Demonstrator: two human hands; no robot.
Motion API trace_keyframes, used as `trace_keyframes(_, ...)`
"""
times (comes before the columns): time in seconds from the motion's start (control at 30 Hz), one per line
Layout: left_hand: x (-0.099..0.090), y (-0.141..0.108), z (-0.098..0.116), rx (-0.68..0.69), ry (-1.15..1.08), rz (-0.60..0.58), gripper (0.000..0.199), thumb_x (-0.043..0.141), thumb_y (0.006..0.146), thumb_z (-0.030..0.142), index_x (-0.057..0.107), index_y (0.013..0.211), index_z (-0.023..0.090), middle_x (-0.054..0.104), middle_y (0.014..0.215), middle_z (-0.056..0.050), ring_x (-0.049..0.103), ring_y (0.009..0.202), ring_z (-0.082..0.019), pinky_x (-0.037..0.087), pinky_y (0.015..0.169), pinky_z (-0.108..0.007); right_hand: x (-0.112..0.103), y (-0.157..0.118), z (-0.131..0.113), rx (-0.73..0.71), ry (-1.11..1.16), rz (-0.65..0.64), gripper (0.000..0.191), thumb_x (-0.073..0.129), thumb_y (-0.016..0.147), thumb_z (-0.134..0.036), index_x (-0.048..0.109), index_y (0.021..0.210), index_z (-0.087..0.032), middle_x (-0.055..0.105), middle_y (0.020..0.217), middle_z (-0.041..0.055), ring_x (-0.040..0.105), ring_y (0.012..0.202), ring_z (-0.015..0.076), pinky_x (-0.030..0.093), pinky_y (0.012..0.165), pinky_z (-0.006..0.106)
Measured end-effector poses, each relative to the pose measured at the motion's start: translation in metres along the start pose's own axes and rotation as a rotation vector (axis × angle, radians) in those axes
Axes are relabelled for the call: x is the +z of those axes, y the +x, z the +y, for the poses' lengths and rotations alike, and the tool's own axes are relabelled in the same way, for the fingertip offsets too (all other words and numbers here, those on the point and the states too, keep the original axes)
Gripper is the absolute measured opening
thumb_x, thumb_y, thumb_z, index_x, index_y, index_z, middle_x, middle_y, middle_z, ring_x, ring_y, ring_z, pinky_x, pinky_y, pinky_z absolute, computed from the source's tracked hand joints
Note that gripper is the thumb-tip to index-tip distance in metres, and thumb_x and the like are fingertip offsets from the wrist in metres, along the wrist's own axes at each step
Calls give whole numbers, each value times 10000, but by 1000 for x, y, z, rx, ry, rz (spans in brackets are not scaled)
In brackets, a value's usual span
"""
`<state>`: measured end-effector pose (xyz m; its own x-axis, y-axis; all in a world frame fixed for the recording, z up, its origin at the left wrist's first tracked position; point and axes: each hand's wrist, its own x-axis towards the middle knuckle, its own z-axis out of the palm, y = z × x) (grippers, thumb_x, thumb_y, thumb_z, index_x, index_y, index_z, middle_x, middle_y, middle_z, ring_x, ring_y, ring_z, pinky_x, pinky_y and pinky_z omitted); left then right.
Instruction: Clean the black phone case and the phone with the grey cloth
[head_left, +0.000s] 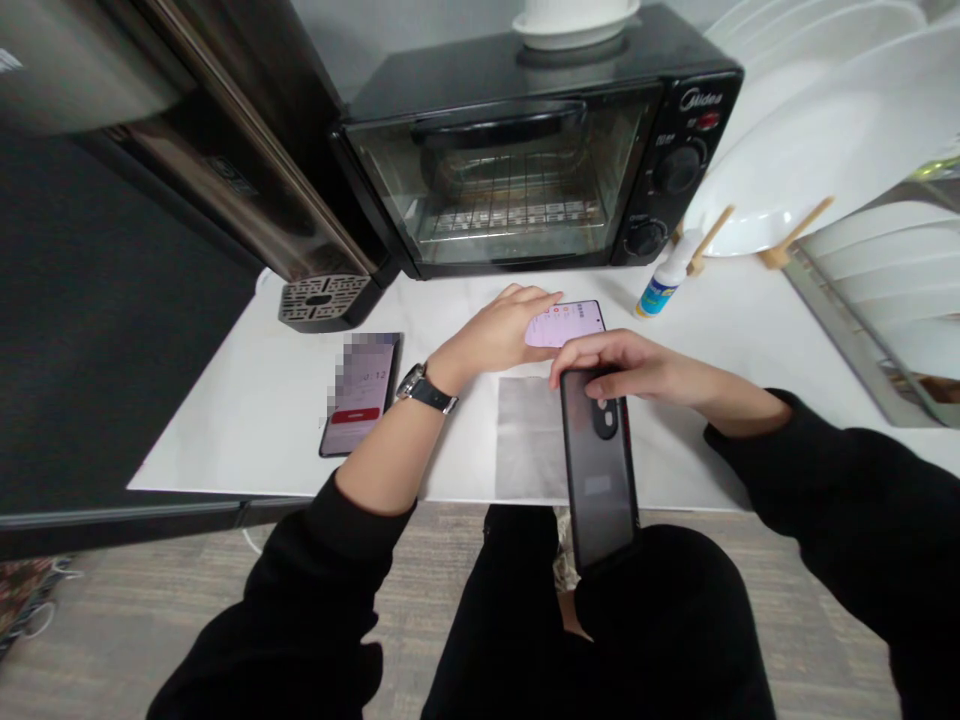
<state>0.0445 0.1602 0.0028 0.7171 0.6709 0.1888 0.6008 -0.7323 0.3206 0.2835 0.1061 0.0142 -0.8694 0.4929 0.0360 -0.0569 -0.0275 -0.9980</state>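
My left hand, with a watch on its wrist, is closed over the left end of a phone. The phone lies on the white table with its pink screen facing up. My right hand grips a dark, see-through phone case by its top end, just right of the phone's near edge. The case hangs tilted past the table's front edge, with its oval camera cutout showing near my fingers. Under and beside the case lies a flat grey cloth.
A second phone showing a timer rests at the left. Behind stand a black toaster oven and a drink machine. A small spray bottle and racked white plates are on the right. The table's front edge is close to my legs.
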Motion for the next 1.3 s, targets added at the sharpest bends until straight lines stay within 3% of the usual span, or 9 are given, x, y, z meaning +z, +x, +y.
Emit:
trace_keyframes(0.17, -4, 0, 8, -38, 17, -22, 852, 786, 893, 383, 437, 1616, 99, 614, 1537, -178, 578, 1379, -307, 432, 1220, -462, 5, -3, -1, 98, -70, -182, 294, 745, 937, -302, 727, 1179, -136, 727, 1080, 55, 662, 932, 93, 524, 790, 191)
trace_keyframes(0.47, -8, -1, 11, -92, 26, -26, 932, 852, 838, 410, 438, 1613, 101, 637, 1527, -183, 607, 1380, -323, 461, 1191, -475, 11, -1, -2, 166, -83, -205, 311, 722, 955, -302, 695, 1223, -146, 703, 1196, 63, 656, 1084, 103, 517, 962, 238)
trace_keyframes(0.7, -9, 0, 11, -109, 23, -29, 955, 860, 826, 424, 443, 1612, 79, 683, 1480, -155, 628, 1341, -346, 479, 1171, -486, 12, -2, -2, 167, -90, -190, 372, 713, 970, -362, 670, 1281, -164, 698, 1143, 50, 629, 936, 82, 494, 794, 200)
trace_keyframes(1.13, -5, -1, 15, -165, 46, -5, 930, 859, 835, 448, 444, 1623, 181, 637, 1538, -162, 630, 1341, -344, 497, 1138, -504, 23, 5, 5, 108, 5, -192, 375, 748, 949, -307, 672, 1285, -160, 722, 1111, 35, 646, 918, 60, 497, 776, 166)
trace_keyframes(1.3, -12, -3, 18, -176, -31, 34, 1087, 853, 850, 484, 267, 1691, 119, 639, 1527, -184, 590, 1402, -343, 449, 1212, -514, 26, 9, 4, 73, 40, -109, 413, 782, 921, -338, 678, 1275, -152, 751, 1073, 53, 688, 904, 78, 542, 732, 168)
